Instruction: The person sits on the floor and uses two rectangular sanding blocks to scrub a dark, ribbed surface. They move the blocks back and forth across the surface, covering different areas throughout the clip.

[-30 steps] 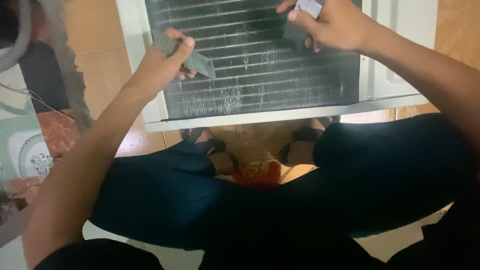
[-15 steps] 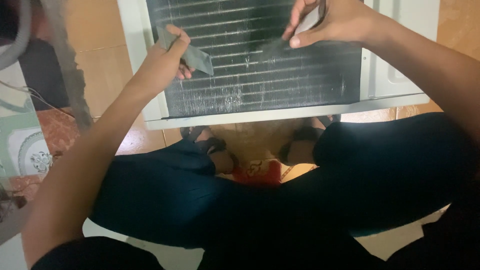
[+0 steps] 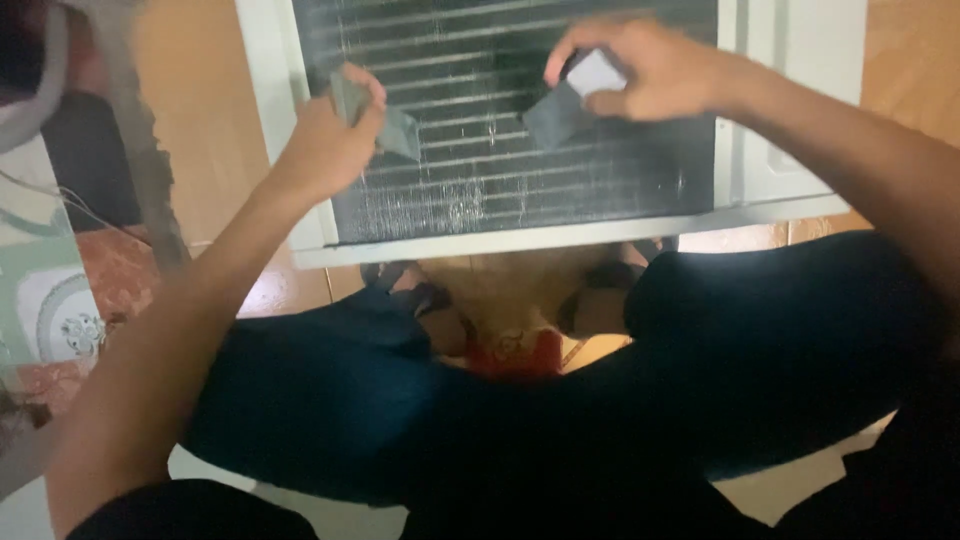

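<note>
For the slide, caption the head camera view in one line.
Seated person's left hand and right hand each hold a grey card against a dark finned coil in a white frame.

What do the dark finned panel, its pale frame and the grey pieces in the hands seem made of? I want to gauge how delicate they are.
The dark finned panel looks like thin metal: fine close ribs crossed by bright tubes, with scuffed shiny patches. Its pale frame looks smooth and matt, painted metal or plastic; I cannot tell which. The grey pieces, one in the left hand and one in the right hand, look flat and dull, perhaps card or sheet.

Two grey pads [image 3: 385,125] [image 3: 560,105] pressed on dark finned coil [image 3: 520,170]
</note>
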